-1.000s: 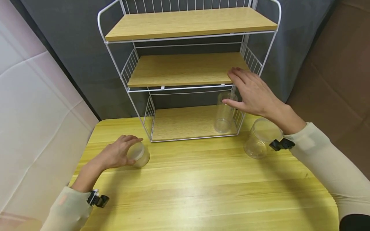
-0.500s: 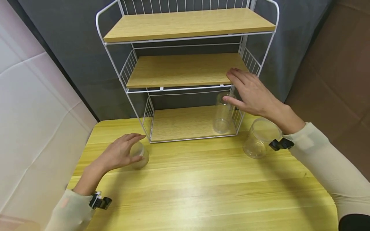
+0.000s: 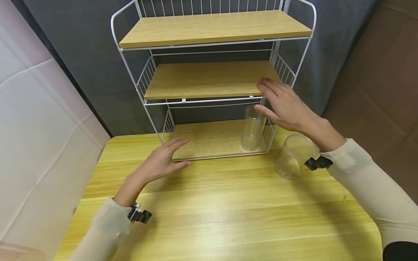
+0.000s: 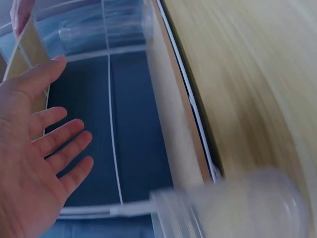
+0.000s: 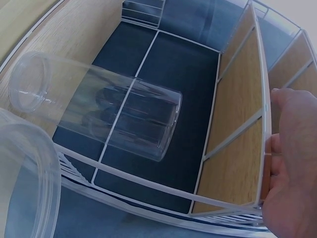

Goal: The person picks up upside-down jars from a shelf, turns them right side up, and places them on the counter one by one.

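Observation:
My left hand is held over the table near the rack's lower left front corner, fingers spread and nothing in them. A small clear jar shows beside it, blurred, in the left wrist view; in the head view that hand hides most of it. My right hand rests with straight fingers at the right front edge of the middle shelf, its thumb lower down. Just beneath, a tall clear jar stands upright on the right end of the bottom shelf.
A wide clear jar stands on the table to the right of the rack, partly under the right forearm. The white wire rack has a wooden top shelf as well. A dark backdrop hangs behind it.
My left hand has moved away from around the small jar, up and to the right toward the bottom shelf. My right hand stays at the middle shelf's edge, its thumb slightly raised.

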A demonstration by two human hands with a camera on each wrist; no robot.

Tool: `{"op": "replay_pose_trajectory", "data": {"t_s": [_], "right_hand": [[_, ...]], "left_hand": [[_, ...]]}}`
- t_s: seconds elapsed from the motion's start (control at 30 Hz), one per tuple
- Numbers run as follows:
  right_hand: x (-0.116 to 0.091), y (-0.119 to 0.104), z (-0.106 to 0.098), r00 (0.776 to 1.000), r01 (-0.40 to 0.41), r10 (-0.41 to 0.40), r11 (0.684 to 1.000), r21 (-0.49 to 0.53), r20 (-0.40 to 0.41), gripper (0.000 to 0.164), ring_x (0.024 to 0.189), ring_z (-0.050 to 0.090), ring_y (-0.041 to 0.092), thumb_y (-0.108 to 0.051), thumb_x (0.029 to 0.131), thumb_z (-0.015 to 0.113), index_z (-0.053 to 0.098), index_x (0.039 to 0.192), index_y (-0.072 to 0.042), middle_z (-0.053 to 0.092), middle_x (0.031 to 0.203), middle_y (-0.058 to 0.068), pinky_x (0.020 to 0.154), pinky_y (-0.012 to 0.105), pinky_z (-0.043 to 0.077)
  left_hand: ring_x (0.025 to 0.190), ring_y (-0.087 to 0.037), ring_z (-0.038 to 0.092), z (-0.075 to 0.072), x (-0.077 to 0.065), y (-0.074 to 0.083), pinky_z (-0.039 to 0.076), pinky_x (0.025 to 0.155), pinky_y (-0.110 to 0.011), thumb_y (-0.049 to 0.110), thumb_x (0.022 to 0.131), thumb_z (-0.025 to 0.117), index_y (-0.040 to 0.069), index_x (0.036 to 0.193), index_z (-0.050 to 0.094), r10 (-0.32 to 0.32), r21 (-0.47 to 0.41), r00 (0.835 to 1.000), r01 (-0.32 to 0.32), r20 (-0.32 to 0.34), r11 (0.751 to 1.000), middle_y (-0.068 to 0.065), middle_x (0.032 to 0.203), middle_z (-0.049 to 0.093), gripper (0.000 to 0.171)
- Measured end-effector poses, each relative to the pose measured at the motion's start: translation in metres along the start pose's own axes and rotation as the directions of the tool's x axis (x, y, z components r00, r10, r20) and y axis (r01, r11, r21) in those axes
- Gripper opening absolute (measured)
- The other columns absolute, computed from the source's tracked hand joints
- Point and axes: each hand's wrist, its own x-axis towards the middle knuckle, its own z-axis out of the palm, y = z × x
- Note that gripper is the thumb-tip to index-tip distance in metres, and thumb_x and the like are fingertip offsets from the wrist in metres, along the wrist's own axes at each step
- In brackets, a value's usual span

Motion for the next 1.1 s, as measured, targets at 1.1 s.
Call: {"op": "replay_pose_trajectory", "data": {"t_s": [1.1], "right_hand": [[-0.002, 0.006, 0.004, 0.997, 0.051, -0.051, 0.999, -0.015, -0.053, 0.078, 0.147, 0.042, 0.049, -0.060, 0.112, 0.032, 0.048, 0.154, 0.004, 0.048, 0.155, 0.030, 0.119, 0.068, 0.033]], "left_hand": [[0.141, -0.036, 0.055, 0.064, 0.169, 0.060, 0.045, 0.117, -0.045, 0.028, 0.088, 0.089, -0.001, 0.158, 0.045, -0.046, -0.391, 0.984, -0.026, -0.173, 0.920, -0.022, 0.154, 0.055, 0.088]]}}
